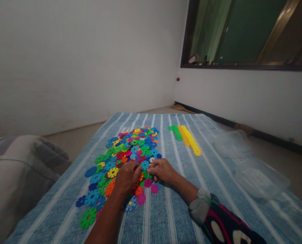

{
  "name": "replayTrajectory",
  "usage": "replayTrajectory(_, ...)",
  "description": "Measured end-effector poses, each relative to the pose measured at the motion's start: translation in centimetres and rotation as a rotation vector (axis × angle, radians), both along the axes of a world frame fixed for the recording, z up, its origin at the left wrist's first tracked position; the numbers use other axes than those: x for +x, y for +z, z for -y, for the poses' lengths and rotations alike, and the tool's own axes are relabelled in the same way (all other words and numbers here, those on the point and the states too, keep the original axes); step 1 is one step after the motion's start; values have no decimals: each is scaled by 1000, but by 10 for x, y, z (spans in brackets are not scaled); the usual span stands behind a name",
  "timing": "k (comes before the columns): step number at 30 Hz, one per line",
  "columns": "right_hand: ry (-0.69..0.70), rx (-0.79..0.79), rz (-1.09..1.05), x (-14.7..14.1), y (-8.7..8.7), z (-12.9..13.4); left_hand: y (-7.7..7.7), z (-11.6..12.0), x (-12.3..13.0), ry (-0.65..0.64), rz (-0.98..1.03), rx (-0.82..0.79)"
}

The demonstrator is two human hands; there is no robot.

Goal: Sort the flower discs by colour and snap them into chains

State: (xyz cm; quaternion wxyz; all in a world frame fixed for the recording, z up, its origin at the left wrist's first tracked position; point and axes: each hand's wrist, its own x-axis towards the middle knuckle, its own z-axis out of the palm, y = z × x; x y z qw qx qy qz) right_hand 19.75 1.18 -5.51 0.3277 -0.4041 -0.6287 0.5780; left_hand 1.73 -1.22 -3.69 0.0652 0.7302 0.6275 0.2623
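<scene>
A spread-out pile of snowflake discs (112, 173) in many colours lies on the striped cloth. My left hand (128, 174) is over the middle of the pile, its fingers curled and thumb pressed in. Facing it from the right, my right hand (163, 170) has thumb and fingertips pinched together at the pile's right edge. A blue snowflake disc (145, 165) and a green one show between the two hands; I cannot tell whether either is held. Whatever sits in my fingertips is too small or hidden to make out.
Beyond my right hand lie rows of joined discs: green (176, 133), orange (184, 136) and yellow (191, 140). Two clear plastic containers (262, 179) stand at the table's right side. A cloth-covered seat (21, 179) is at the left, and a window (247, 34) is at the upper right.
</scene>
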Motion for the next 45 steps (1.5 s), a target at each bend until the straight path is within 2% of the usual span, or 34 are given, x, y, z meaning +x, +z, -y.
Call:
replayTrajectory(2, -74, 59, 90, 9, 4, -12, 1, 0, 0, -2, -1, -2)
replayTrajectory(4, -185, 161, 293, 26, 11, -30, 1, -1, -1, 3, -2, -1)
replayTrajectory(5, -253, 250, 450, 36, 15, -41, 1, -1, -1, 5, -2, 0)
replayTrajectory(9, -362, 347, 650, 86, 31, -87, 1, 0, 0, 6, -3, -9)
replayTrajectory(14, -409, 422, 903, 128, 43, -130, 1, 1, -1, 13, -2, -25)
replayTrajectory(21, -348, 455, 1124, 145, 44, -156, 3, 2, -2, 34, -21, -38)
replayTrajectory(28, -313, 440, 1242, 150, 37, -160, 1, 3, -9, 78, -11, -28)
replayTrajectory(35, -380, 429, 1300, 148, 34, -151, 1, 1, -19, 195, -58, 6)
replayTrajectory(40, -346, 484, 1267, 130, 38, -125, 3, 2, -24, 255, -42, 30)
replayTrajectory(45, -224, 550, 1180, 96, 32, -74, 4, 2, -25, 303, -9, 11)
